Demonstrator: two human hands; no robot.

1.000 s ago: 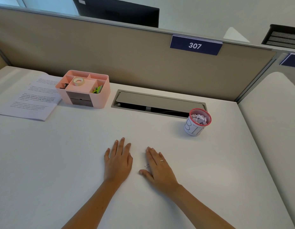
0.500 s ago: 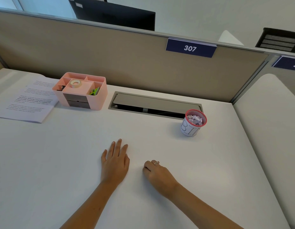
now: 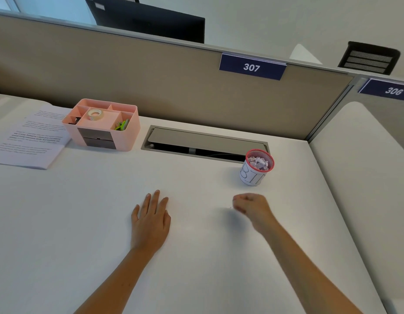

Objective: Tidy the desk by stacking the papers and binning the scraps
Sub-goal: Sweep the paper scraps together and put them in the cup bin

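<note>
A stack of printed papers [image 3: 29,139] lies at the desk's far left. A small bin [image 3: 253,176] with a red mesh rim and a white label stands at the right, filled with crumpled paper scraps [image 3: 259,163]. My left hand [image 3: 151,220] rests flat on the white desk [image 3: 83,211], fingers together. My right hand [image 3: 253,208] is blurred, lifted slightly off the desk just below the bin, with its fingers curled shut. I cannot see anything inside it.
A pink desk organiser [image 3: 101,125] with tape and clips sits beside the papers. A grey cable slot [image 3: 203,143] runs along the back, under the beige partition [image 3: 173,87]. A neighbouring desk [image 3: 366,177] lies to the right.
My right hand curled its fingers closed on the desk, then lifted and moved right towards the bin. The left hand stayed flat in place.
</note>
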